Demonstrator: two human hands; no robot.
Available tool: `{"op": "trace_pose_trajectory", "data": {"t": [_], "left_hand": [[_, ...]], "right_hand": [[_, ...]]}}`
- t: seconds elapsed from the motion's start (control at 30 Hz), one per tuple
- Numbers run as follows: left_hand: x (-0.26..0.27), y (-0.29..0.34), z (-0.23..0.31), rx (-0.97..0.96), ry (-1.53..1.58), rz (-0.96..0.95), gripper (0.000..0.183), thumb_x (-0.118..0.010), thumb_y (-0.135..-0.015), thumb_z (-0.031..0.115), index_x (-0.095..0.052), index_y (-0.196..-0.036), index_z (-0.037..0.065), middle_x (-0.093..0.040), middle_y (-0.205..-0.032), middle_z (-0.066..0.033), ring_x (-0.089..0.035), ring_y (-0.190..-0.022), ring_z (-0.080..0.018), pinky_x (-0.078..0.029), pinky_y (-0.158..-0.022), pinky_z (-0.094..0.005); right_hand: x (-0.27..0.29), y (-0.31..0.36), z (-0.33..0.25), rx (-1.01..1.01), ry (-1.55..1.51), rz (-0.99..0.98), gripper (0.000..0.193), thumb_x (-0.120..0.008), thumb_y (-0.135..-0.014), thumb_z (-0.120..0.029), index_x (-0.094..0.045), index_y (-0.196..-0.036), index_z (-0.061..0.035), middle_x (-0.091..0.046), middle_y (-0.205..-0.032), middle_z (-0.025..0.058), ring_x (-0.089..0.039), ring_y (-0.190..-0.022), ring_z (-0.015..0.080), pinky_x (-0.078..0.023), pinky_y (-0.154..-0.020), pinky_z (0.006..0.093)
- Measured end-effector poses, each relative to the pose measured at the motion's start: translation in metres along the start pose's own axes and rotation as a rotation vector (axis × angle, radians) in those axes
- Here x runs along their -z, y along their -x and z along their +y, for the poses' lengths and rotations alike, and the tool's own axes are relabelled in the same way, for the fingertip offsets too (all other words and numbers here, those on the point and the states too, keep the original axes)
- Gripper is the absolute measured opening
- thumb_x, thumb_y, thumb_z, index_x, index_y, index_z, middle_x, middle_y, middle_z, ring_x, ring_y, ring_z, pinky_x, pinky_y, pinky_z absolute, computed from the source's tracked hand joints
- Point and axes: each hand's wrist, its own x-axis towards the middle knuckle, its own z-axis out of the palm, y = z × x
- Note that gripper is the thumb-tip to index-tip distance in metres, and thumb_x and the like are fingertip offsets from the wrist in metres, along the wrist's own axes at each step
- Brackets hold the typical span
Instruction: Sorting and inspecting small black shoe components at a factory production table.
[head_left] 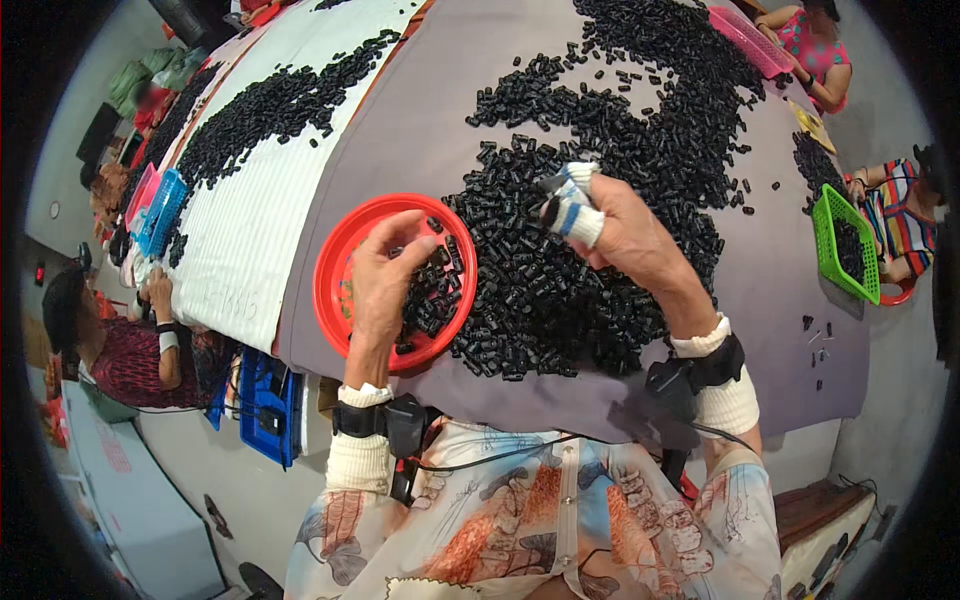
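Left hand (385, 275) pinches black parts over red tray (335, 260); right hand (615, 225) grips part (551, 212) w/ taped fingertips, axis unclear.

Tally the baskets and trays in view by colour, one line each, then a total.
Red round plastic tray: 1
Green plastic mesh basket: 1
Pink plastic mesh basket: 1
Blue plastic mesh basket: 1
Total: 4
The small black plastic pieces heaped on the table are too many to count.

A plate (335, 262) lies on the tabletop (420, 130) under the left hand (385, 280); a heap of small parts (560, 270) spreads beneath and beyond the right hand (625, 235).
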Motion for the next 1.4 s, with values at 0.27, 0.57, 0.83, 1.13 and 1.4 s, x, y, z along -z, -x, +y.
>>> {"op": "trace_pose_trajectory", "data": {"t": [0.27, 0.57, 0.83, 1.13, 1.4], "left_hand": [[-0.068, -0.007, -0.028, -0.078, -0.344, -0.354, 0.025, -0.066, -0.075, 0.013, -0.062, -0.097, 0.002, -0.059, -0.081, -0.0039, -0.055, -0.074, -0.011, -0.044, -0.067, -0.0239], [-0.12, -0.031, -0.065, -0.53, -0.844, -0.484, 0.023, -0.063, -0.07, 0.008, -0.061, -0.093, 0.005, -0.052, -0.087, -0.0128, -0.05, -0.087, -0.0301, -0.043, -0.075, -0.0381], [-0.115, -0.036, -0.065, -0.491, -0.712, -0.475, 0.017, -0.063, -0.072, 0.013, -0.061, -0.085, 0.002, -0.058, -0.076, -0.0094, -0.055, -0.072, -0.0227, -0.046, -0.065, -0.0332], [-0.077, -0.019, 0.019, 0.33, 0.769, -0.603, 0.015, -0.055, -0.086, 0.01, -0.056, -0.097, 0.0, -0.06, -0.085, -0.0073, -0.058, -0.069, -0.0123, -0.05, -0.065, -0.0264], [-0.065, -0.011, 0.042, 0.226, 0.595, -0.566, 0.018, -0.061, -0.083, 0.01, -0.057, -0.097, -0.001, -0.06, -0.084, -0.0056, -0.058, -0.069, -0.0109, -0.05, -0.064, -0.0233]], "right_hand": [[0.026, 0.007, 0.015, -0.044, 0.068, 0.076, 0.012, -0.046, -0.08, -0.007, -0.056, -0.085, -0.0024, -0.048, -0.059, -0.0003, -0.044, -0.045, 0.0058, -0.036, -0.039, 0.0201], [0.038, 0.02, 0.034, -0.1, 0.027, 0.1, 0.01, -0.047, -0.078, -0.007, -0.053, -0.071, -0.0024, -0.049, -0.057, -0.0002, -0.045, -0.045, 0.0058, -0.036, -0.039, 0.0201], [0.036, 0.02, 0.036, -0.114, -0.052, 0.08, 0.007, -0.05, -0.078, -0.007, -0.055, -0.077, -0.0027, -0.047, -0.056, -0.0019, -0.043, -0.044, 0.0045, -0.033, -0.038, 0.0199], [0.019, 0.011, 0.011, 0.034, -0.145, 0.155, 0.021, -0.059, -0.076, -0.006, -0.059, -0.097, -0.0031, -0.054, -0.065, -0.0023, -0.043, -0.045, 0.0025, -0.034, -0.039, 0.0176], [0.005, 0.009, -0.012, 0.124, -0.028, 0.091, 0.024, -0.064, -0.076, -0.013, -0.061, -0.098, -0.0063, -0.054, -0.066, -0.0044, -0.044, -0.048, 0.0019, -0.036, -0.042, 0.0177]]}}
